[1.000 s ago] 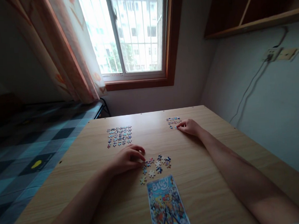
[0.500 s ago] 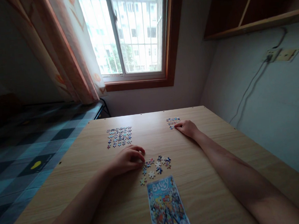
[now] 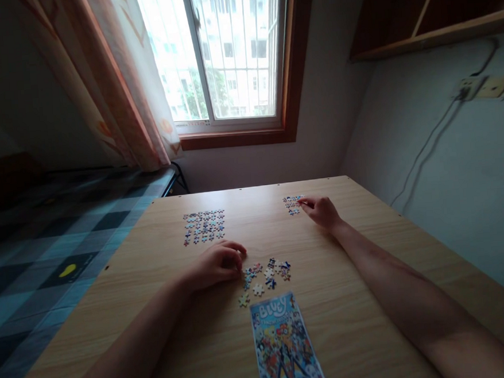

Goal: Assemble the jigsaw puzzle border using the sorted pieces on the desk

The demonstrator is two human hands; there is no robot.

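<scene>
Pale wood-grain table (image 3: 254,217) fills the lower part of the view, its far edge set below a barred sliding window (image 3: 238,63). To the left, a bed (image 3: 86,223) wears a checked cover in blue, grey and black, and an orange-and-white patterned curtain (image 3: 132,82) hangs beside the glass. A dark wooden wall shelf (image 3: 440,37) is fixed high on the right, above a wall socket (image 3: 472,89) with a plug in it.

On the table, a colourful Bluey picture card (image 3: 284,345) lies nearest the person, its near end cut off by the frame. The left hand (image 3: 220,263) rests on the tabletop, fingers loosely curled and a little apart, just beside a loose pile of jigsaw pieces (image 3: 270,274). The right hand (image 3: 323,213) reaches farther across, thumb and forefinger drawn together at the right edge of a small jigsaw group (image 3: 293,204); whether a piece sits between those fingertips cannot be told.

Beyond the left hand, a larger jigsaw group (image 3: 205,225) is laid out in rows, well apart from the small one. Smallest are the single pieces: a whitish piece (image 3: 258,290) just above the card and a yellow-green piece (image 3: 243,300) near its upper left corner.
</scene>
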